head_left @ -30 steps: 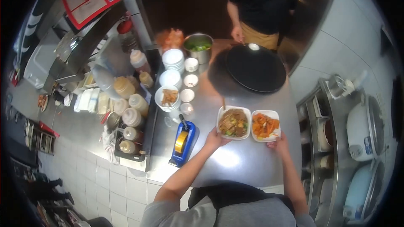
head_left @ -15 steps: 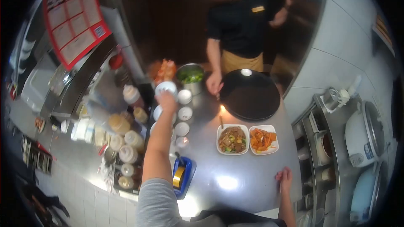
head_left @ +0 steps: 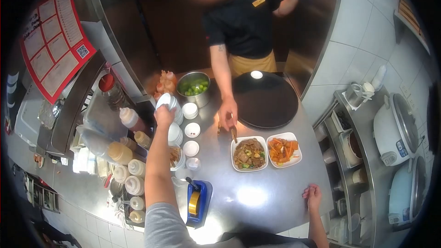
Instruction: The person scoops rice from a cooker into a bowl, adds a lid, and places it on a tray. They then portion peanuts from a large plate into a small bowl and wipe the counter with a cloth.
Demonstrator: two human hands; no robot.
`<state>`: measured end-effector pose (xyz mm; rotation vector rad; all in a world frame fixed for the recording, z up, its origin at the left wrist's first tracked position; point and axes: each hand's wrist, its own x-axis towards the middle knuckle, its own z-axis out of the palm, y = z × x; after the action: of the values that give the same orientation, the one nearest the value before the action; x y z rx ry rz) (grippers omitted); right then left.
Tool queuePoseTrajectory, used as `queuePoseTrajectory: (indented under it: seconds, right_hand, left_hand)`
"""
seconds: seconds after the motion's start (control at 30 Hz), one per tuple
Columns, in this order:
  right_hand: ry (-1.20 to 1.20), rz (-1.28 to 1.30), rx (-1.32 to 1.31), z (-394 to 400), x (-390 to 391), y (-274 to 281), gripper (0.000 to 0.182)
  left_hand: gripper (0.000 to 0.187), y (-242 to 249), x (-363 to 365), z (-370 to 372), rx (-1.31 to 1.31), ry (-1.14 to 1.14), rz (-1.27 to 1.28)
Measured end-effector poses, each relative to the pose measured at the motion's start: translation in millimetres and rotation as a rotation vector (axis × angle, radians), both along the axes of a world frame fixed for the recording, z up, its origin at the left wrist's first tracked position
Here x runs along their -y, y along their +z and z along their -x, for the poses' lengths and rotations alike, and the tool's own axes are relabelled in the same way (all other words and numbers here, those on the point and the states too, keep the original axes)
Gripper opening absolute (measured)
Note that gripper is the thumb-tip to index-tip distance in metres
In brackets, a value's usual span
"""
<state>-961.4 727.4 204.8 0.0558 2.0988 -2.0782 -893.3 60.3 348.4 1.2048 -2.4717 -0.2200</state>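
Observation:
My left hand [head_left: 164,115] reaches out over the left side of the steel table, fingers closed on a white bowl [head_left: 164,101] that tilts above a stack of white bowls [head_left: 177,114]. Several small white dishes [head_left: 191,130] stand beside that stack. By the table's right front edge, my right hand [head_left: 313,197] holds nothing, its fingers loosely curled and apart. Two square white dishes sit between my arms: one with a sliced meat and vegetable mix [head_left: 249,154], the other with an orange carrot mix [head_left: 283,150].
Across the table, a co-worker's hand [head_left: 228,114] is at a brown utensil handle [head_left: 234,134] by the meat dish. A round black lid-like plate [head_left: 264,101], a pot of greens [head_left: 194,89], sauce bottles [head_left: 134,184] and a blue tape dispenser [head_left: 205,202] surround the working area.
My left hand now has the white bowl tilted over the stack. The co-worker's hand has come from beside the black plate to the utensil handle. The camera view has shifted.

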Motion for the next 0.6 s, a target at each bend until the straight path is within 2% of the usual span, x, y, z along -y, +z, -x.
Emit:
queuePoseTrajectory:
  seconds: [0.07, 0.17, 0.23, 0.27, 0.3, 0.33, 0.37, 0.43, 0.47, 0.53, 0.6]
  right_hand:
    - [0.003, 0.003, 0.001, 4, -1, -1, 0.015]
    - [-0.036, -0.015, 0.057, 0, 0, -2, 0.013]
    - [0.083, -0.32, 0.006, -14, 14, 2, 0.013]
    - [0.184, -0.388, 0.004, -23, 22, -5, 0.012]
    - [0.353, -0.428, -0.047, -38, 37, 8, 0.014]
    - [0.484, -0.054, 0.175, -54, 54, 21, 0.021]
    - [0.644, -0.067, 0.38, -64, 74, 43, 0.032]
    - [0.865, 0.182, 0.684, -79, 105, 81, 0.055]
    - [0.889, 0.309, 0.773, -83, 120, 87, 0.064]
    - [0.845, 0.672, 1.008, -83, 139, 112, 0.071]
    - [0.831, 0.764, 1.043, -78, 144, 126, 0.075]
  left_hand:
    - [0.038, 8, 3, 3, -0.098, 0.032, -0.083]
    - [0.046, 12, 20, -2, -0.401, 0.002, -0.222]
    - [0.049, 9, 29, -8, -0.447, -0.111, -0.332]
    - [0.047, 28, 7, -15, -0.395, -0.137, -0.288]
    - [0.041, 41, -9, -24, -0.419, -0.288, -0.331]
    - [0.034, 68, -48, -33, -0.457, -0.392, -0.451]
    - [0.03, 76, -69, -39, -0.483, -0.477, -0.466]
    - [0.024, 99, -123, -54, -0.372, -0.561, -0.543]
    - [0.021, 83, -137, -61, -0.398, -0.53, -0.347]
    - [0.021, 102, -200, -68, -0.331, -0.779, -0.892]
    - [0.025, 96, -244, -79, -0.067, -0.845, -1.047]
